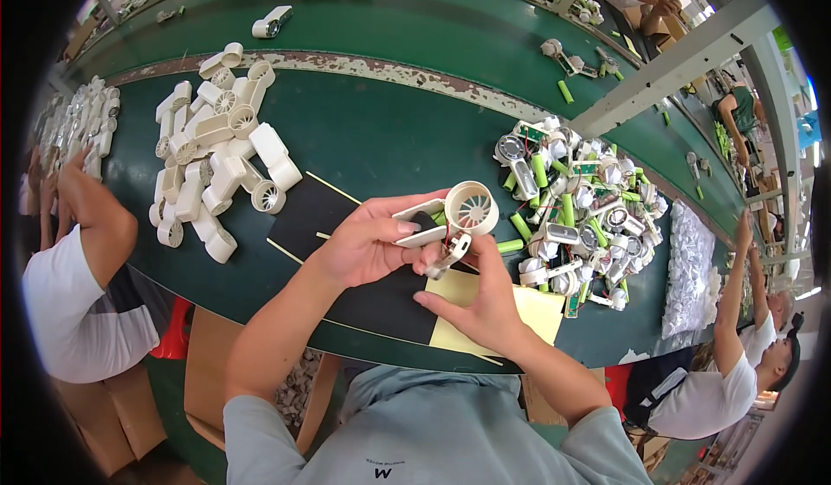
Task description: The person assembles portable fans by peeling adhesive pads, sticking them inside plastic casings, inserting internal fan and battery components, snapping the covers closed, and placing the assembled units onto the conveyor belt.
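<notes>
Over the bench's middle, my left hand [368, 238] is closed around a cream plastic fan housing [473, 210], a handle shell with a round, vaned ring at its end. Something dark and a bit of green show inside the handle, partly covered by my thumb. My right hand [485, 303] has its fingers bent at a small white-and-silver part [451, 256] just below the ring; a thin red wire shows beside it. My right thumb points away from the part. Below both hands lie a black mat [381, 308] and a yellow sheet [535, 310].
Left on the green bench [346, 113] sits a pile of cream housings [208, 147]. To the right are heaped fan innards [589, 217] with green cells, then a clear bag of white parts [690, 269]. A belt [415, 18] runs behind. People work at both sides.
</notes>
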Motion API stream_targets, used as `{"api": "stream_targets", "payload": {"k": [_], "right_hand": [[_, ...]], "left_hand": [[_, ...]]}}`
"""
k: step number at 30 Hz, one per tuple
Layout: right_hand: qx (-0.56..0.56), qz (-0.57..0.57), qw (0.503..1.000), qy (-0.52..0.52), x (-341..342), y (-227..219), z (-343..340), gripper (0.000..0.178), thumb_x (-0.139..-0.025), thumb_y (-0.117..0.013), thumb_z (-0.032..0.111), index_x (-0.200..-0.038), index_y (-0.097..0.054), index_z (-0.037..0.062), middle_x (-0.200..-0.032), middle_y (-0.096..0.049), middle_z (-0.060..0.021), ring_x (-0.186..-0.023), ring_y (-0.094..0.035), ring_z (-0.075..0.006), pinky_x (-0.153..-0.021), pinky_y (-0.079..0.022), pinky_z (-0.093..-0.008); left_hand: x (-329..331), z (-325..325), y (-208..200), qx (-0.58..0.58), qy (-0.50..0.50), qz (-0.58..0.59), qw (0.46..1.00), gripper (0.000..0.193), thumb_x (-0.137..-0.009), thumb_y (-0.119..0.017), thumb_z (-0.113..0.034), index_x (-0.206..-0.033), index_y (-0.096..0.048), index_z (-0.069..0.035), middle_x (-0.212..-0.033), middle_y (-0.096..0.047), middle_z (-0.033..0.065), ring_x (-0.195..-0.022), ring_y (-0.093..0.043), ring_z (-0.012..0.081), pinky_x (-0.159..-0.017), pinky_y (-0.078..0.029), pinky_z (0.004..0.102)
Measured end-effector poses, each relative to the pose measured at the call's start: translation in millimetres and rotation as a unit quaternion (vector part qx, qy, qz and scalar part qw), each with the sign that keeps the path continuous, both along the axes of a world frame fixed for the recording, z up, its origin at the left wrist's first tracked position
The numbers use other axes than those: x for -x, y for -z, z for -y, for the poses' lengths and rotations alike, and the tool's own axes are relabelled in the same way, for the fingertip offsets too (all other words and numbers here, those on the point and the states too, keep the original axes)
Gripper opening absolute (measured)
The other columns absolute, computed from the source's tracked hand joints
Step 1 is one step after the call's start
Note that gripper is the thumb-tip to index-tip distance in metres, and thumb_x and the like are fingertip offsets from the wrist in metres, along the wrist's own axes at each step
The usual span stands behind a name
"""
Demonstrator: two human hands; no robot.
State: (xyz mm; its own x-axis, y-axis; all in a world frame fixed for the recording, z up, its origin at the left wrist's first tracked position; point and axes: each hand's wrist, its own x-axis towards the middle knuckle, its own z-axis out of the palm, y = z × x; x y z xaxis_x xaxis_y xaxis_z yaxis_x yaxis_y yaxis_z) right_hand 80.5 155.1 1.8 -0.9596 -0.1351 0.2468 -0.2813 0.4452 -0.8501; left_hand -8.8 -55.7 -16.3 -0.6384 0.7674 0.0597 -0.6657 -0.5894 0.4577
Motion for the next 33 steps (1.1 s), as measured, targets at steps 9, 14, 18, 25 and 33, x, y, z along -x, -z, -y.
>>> {"api": "stream_targets", "payload": {"k": [9, 14, 18, 25, 33], "right_hand": [[-0.04, -0.048, 0.996, 0.065, 5, 8, -24, 0.062, -0.086, -0.085, 0.002, -0.14, -0.057, -0.0009, -0.117, -0.067, -0.0149, -0.09, -0.07, -0.0198, -0.075, -0.058, -0.0303], [-0.176, -0.132, 0.974, -0.06, 18, -52, -50, 0.064, -0.084, -0.083, -0.003, -0.145, -0.06, 0.001, -0.133, -0.056, -0.0159, -0.093, -0.065, -0.0206, -0.076, -0.056, -0.0314], [-0.151, -0.116, 0.975, -0.113, 39, -58, -45, 0.053, -0.088, -0.082, 0.005, -0.139, -0.067, 0.0094, -0.129, -0.059, -0.0151, -0.095, -0.067, -0.0228, -0.078, -0.057, -0.0348], [-0.134, -0.102, 0.982, -0.081, 43, -55, -44, 0.044, -0.089, -0.079, 0.005, -0.132, -0.071, 0.0068, -0.121, -0.065, -0.0148, -0.094, -0.071, -0.0251, -0.079, -0.058, -0.0348], [-0.104, -0.116, 0.984, -0.081, 43, -40, -39, 0.041, -0.09, -0.079, 0.006, -0.13, -0.071, 0.0025, -0.119, -0.067, -0.0151, -0.093, -0.073, -0.0246, -0.076, -0.059, -0.0341]], "left_hand": [[8, -2, 6, 0.137, -0.103, -0.131, 0.976, 0.052, -0.101, -0.044, -0.001, -0.152, -0.048, 0.007, -0.115, -0.067, 0.0197, -0.087, -0.071, 0.022, -0.074, -0.062, 0.034], [-2, -7, -2, 0.231, -0.016, -0.158, 0.96, 0.035, -0.105, -0.042, -0.003, -0.133, -0.06, 0.005, -0.106, -0.068, 0.0135, -0.08, -0.072, 0.0205, -0.06, -0.058, 0.0304], [-4, -11, 10, 0.153, 0.014, -0.118, 0.981, 0.031, -0.109, -0.047, -0.012, -0.136, -0.055, 0.0, -0.11, -0.066, 0.0138, -0.085, -0.071, 0.0216, -0.065, -0.057, 0.0302], [-11, -17, 11, 0.048, 0.02, -0.104, 0.993, 0.049, -0.103, -0.059, -0.02, -0.146, -0.041, -0.006, -0.112, -0.064, 0.0131, -0.091, -0.067, 0.0182, -0.072, -0.053, 0.0303], [-10, -24, 3, 0.211, -0.084, -0.18, 0.957, 0.028, -0.101, -0.071, -0.01, -0.123, -0.055, -0.001, -0.1, -0.068, 0.0098, -0.074, -0.07, 0.0137, -0.062, -0.061, 0.0292]]}}
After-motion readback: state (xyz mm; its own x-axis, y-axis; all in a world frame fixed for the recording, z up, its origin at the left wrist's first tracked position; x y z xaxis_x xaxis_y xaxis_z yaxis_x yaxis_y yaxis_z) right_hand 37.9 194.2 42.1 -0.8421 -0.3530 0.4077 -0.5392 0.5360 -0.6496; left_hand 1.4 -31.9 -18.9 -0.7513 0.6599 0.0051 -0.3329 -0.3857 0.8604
